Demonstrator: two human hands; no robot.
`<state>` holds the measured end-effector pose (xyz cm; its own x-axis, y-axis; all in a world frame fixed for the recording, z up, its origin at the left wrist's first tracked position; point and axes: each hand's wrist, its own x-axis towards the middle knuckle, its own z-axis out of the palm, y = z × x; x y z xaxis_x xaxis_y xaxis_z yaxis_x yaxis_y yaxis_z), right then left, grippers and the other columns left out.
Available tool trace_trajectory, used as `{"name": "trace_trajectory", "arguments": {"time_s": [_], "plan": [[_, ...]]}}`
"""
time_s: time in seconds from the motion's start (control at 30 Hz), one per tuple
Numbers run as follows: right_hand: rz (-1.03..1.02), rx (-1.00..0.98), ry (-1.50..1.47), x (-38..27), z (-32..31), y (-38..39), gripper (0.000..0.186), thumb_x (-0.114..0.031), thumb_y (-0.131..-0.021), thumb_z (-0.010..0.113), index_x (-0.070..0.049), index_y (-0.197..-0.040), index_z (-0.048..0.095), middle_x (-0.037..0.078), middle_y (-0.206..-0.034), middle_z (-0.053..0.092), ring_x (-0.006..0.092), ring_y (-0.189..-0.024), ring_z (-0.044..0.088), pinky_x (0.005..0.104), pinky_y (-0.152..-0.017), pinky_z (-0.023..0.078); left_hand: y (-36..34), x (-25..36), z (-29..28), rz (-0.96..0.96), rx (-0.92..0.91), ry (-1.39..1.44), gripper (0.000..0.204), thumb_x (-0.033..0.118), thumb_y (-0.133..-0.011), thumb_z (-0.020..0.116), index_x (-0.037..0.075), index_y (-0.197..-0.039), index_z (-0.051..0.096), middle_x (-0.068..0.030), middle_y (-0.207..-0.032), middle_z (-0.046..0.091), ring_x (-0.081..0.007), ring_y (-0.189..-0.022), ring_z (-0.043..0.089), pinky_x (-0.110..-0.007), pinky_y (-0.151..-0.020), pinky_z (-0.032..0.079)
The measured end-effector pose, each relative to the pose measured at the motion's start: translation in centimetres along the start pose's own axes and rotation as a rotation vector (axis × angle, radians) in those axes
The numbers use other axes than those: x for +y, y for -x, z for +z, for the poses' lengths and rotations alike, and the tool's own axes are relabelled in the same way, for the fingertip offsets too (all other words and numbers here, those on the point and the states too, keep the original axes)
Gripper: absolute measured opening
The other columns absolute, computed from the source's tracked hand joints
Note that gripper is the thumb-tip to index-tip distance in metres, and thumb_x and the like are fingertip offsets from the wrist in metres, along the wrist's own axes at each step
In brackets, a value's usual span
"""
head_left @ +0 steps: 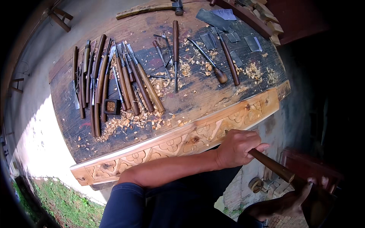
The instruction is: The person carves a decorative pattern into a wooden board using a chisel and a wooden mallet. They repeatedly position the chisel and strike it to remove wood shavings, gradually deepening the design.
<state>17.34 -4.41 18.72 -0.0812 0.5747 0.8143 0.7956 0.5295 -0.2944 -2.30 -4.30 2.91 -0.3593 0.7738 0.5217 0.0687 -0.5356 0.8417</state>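
My left hand [239, 149] is closed in a fist around the wooden handle [275, 166] of a carving chisel. The handle's butt end sticks out toward the lower right, and the fist hides the blade. Beneath the fist lies a long pale board [171, 146], carved with a row of petal shapes and triangles, along the near edge of the workbench. In shadow at the lower right, my right hand [291, 207] is beside a dark brown wooden piece [321, 205]. Its fingers seem bent around this piece, whose kind I cannot make out.
Several chisels and gouges [102, 78] lie on the worn bench [70, 131] among wood shavings [129, 119]. A small dark square box [111, 106] stands among them. A hammer [150, 9] lies at the far edge. Glass pieces [208, 40] are at the far right, near wood blocks [272, 22].
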Motion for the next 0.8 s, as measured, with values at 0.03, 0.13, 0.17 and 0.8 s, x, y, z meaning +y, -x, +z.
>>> {"name": "trace_trajectory", "arguments": {"time_s": [0.03, 0.13, 0.17, 0.8], "plan": [[-0.058, -0.063, 0.045, -0.9, 0.5, 0.4, 0.048, -0.015, -0.097, 0.073, 0.008, -0.138, 0.062, 0.019, -0.134, 0.068, 0.0282, -0.118, 0.068, 0.0399, -0.098, 0.057, 0.1, 0.0, 0.0, -0.008, -0.006, -0.014, 0.049, 0.015, -0.092, 0.083, 0.005, -0.065, 0.044, -0.0118, -0.062, 0.044, -0.0333, -0.052, 0.049, -0.044, -0.049, 0.038], [-0.154, -0.276, 0.283, -1.3, 1.8, 0.5, 0.049, -0.013, -0.092, 0.078, 0.011, -0.133, 0.065, 0.019, -0.121, 0.074, 0.0271, -0.111, 0.072, 0.04, -0.098, 0.057, 0.4, -0.3, -0.2, 0.077, -0.068, -0.057, 0.05, 0.017, -0.091, 0.084, 0.006, -0.064, 0.043, -0.0095, -0.062, 0.041, -0.0301, -0.052, 0.048, -0.041, -0.048, 0.037], [-0.085, -0.287, 0.18, 0.4, 2.6, 0.6, 0.05, -0.013, -0.091, 0.08, 0.01, -0.133, 0.065, 0.018, -0.12, 0.074, 0.0262, -0.11, 0.072, 0.039, -0.097, 0.057, 0.8, -0.6, -1.0, 0.146, -0.098, -0.086, 0.051, 0.019, -0.09, 0.085, 0.007, -0.064, 0.043, -0.0082, -0.062, 0.041, -0.0282, -0.052, 0.047, -0.04, -0.048, 0.037], [-0.094, -0.628, 0.307, 18.4, 34.4, -4.1, 0.071, -0.051, -0.087, 0.082, -0.022, -0.149, 0.061, 0.015, -0.118, 0.078, 0.0379, -0.112, 0.073, 0.0519, -0.093, 0.058, 5.2, 7.5, -13.8, 0.054, -0.628, -1.031, 0.04, 0.042, -0.079, 0.091, 0.012, -0.098, 0.075, 0.0007, -0.077, 0.065, -0.0163, -0.061, 0.056, -0.03, -0.054, 0.043]]}}
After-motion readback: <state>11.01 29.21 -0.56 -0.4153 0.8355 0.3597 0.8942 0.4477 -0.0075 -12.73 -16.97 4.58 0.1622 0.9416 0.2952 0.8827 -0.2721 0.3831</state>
